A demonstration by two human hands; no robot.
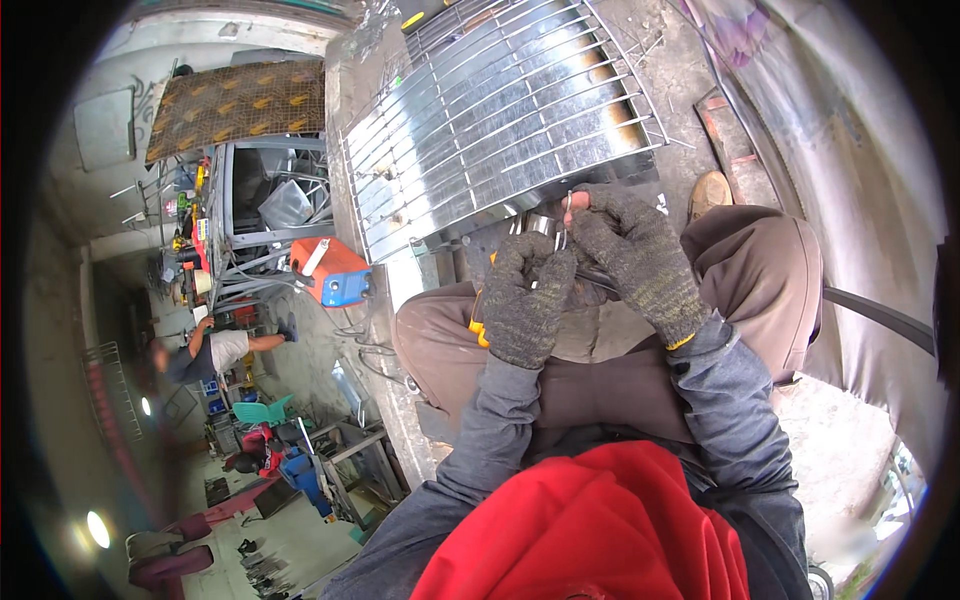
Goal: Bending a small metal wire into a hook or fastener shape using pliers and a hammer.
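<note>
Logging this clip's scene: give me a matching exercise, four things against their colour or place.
Things:
1. wire rack
2. box-shaped machine
3. left hand
4. right hand

Descriptions:
A. orange and blue, on the floor
B. pinches a thin wire piece
C. shiny metal, ahead of the knees
D. gloved, lower, beside a yellow item

Pairs: 1-C, 2-A, 3-D, 4-B

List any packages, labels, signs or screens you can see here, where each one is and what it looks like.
No packages, signs or screens show clearly.
Label: a pale patch on the orange and blue box-shaped machine, on the floor left of the person's knees; too small to make out.
Both gloved hands, left hand and right hand, hold thin wire, which carries no label.
</note>
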